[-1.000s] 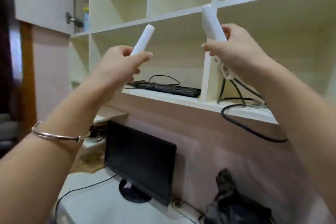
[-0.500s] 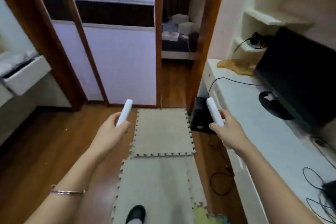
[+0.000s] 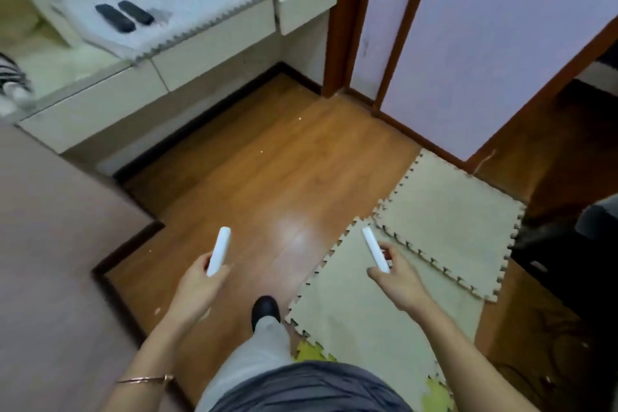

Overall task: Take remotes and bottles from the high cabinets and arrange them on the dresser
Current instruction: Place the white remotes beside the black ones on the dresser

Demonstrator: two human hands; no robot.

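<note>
My left hand (image 3: 197, 288) is closed around a slim white remote (image 3: 219, 251) that points up and away from me. My right hand (image 3: 396, 274) grips a second white remote (image 3: 374, 249), tilted to the left. Both hands hang low over the wooden floor. The white dresser (image 3: 214, 40) stands at the upper left, its top covered by a pale mat. Two black remotes (image 3: 123, 15) lie side by side on that mat.
One dresser drawer (image 3: 307, 2) at the right end is pulled out. Beige foam floor mats (image 3: 448, 221) lie at the right. A brown-framed sliding door (image 3: 485, 43) fills the upper right. A pinkish surface (image 3: 50, 261) juts in at the left. My shoe (image 3: 266, 309) is on the floor.
The view has swung from the high cabinets, past the doorway, round to the dresser. Both hands came down from shelf height, each still holding its white remote.
</note>
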